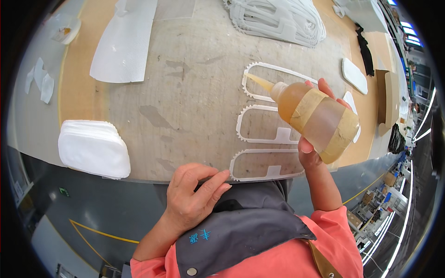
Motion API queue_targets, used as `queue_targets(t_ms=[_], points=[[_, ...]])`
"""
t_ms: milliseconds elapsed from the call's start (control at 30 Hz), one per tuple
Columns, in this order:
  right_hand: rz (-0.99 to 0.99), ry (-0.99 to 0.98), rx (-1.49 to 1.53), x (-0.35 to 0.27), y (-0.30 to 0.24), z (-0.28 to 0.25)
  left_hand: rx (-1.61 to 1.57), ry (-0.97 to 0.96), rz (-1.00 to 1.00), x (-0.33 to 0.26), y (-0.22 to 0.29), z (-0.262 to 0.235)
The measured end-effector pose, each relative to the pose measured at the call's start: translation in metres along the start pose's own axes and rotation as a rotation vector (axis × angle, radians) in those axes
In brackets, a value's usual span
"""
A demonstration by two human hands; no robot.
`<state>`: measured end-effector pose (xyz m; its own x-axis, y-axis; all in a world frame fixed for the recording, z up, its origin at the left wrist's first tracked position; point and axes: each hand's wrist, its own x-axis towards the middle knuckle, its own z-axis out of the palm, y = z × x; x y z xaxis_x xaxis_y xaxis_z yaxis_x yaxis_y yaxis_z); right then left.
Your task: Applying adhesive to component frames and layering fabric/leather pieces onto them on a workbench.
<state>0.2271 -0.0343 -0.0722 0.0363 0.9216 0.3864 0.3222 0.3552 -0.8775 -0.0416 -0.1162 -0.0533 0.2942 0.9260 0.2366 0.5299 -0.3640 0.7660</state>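
Note:
My right hand (308, 149) grips a squeeze bottle (320, 121) of amber liquid, wrapped with tape. The bottle lies tilted, and its long thin nozzle reaches left over the toothed end of the farthest white frame (278, 66). Two similar flat frames lie nearer me in a column: a middle frame (239, 123) and a near frame (264, 151) along the table's front edge. Part of the far and middle frames is hidden behind the bottle. My left hand (192, 197) holds nothing. Its fingers are loosely bent and apart, with the fingertips close to the near frame's left end.
A stack of white rounded pads (95, 148) sits at the table's front left. White mesh sheet (124, 44) lies at the far left, and piled white frames (278, 21) at the back. Rightward are a white pad (354, 75), a black strip (365, 50) and a cardboard box (387, 99).

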Motion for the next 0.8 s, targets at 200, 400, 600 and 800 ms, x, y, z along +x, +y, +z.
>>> queue_targets(t_ms=[200,400,600,800], points=[[0.052,0.093,0.064,0.004,0.003,0.001,0.004,0.004,-0.003,-0.001,-0.001,0.001],[0.06,0.108,0.05,0.01,0.002,-0.002,0.007,0.009,-0.006,-0.001,-0.001,0.002],[0.007,0.053,-0.148,0.007,0.004,-0.019,0.016,0.002,0.005,0.0,0.001,0.002],[-0.009,0.109,-0.149,0.0,0.009,-0.036,0.015,-0.015,0.017,0.003,0.005,0.004]])
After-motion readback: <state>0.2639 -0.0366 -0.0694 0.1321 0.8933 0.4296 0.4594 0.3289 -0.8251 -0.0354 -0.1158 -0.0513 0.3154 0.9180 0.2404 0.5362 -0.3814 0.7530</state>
